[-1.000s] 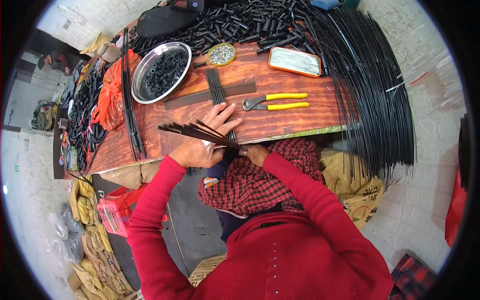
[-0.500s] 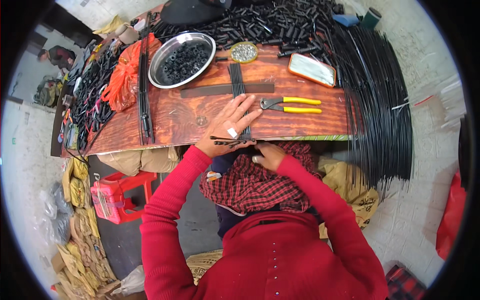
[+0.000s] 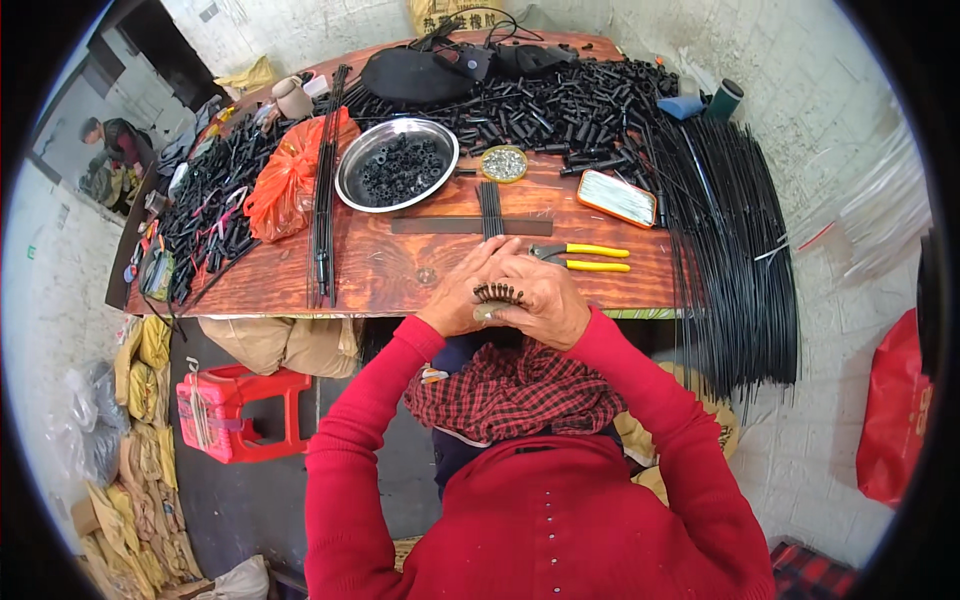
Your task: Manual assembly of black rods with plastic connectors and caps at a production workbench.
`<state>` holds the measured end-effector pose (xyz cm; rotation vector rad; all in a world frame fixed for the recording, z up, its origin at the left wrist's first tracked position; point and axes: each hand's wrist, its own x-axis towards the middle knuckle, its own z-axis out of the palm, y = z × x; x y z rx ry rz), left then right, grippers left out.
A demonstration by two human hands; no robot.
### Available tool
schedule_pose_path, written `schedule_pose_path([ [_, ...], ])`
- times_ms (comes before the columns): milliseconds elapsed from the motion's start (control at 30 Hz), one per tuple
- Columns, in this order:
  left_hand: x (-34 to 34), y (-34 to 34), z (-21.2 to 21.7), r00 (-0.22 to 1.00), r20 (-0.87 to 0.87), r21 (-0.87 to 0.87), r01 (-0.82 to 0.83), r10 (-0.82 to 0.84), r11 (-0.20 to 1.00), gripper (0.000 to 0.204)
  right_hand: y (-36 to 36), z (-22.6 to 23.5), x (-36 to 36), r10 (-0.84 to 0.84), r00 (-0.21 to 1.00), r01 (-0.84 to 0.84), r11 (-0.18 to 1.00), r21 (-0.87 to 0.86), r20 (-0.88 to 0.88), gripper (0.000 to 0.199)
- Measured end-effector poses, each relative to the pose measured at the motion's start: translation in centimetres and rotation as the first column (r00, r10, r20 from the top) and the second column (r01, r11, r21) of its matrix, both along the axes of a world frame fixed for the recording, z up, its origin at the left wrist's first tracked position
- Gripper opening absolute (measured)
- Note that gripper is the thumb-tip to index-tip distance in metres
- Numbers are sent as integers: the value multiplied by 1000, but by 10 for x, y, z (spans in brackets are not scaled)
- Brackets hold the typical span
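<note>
Both hands are together at the near table edge, around a row of thin black rods (image 3: pixel 491 207) whose dark near ends fan out between them. My left hand (image 3: pixel 458 294) lies over the rods, its fingers partly covered by the other hand. Closed about the near ends is my right hand (image 3: pixel 552 301). A small pale greenish piece (image 3: pixel 487 311) shows under the rod ends by the thumb; its kind is unclear. The far part of the rods rests across a flat dark bar (image 3: pixel 420 225). Yellow-handled cutting pliers (image 3: pixel 590 257) lie just right of the hands.
Beyond the hands stand a metal bowl (image 3: pixel 449 176) of small black parts and a round tin (image 3: pixel 503 164) of shiny bits. An orange-rimmed tray (image 3: pixel 617 199) and a mass of long black rods (image 3: pixel 735 250) lie right. An orange bag (image 3: pixel 290 190) sits left; a person (image 3: pixel 120 150) bends far left.
My right hand has risen from below the table edge to join the left at the rod ends. The view has shifted, showing more of the table's far side.
</note>
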<state>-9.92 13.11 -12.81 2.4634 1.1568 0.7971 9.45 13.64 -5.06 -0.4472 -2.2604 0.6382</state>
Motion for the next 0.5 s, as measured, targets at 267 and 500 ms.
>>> schedule_pose_path([
  [267, -19, -15, 35, 999, -30, -14, -43, 42, 999, 115, 0, 0, -6, -39, 999, 38, 999, -35, -15, 30],
  [500, 1, -47, 136, 907, 405, -229, -18, 113, 973, 47, 9, 4, -5, -9, 996, 6, 999, -41, -90, 26],
])
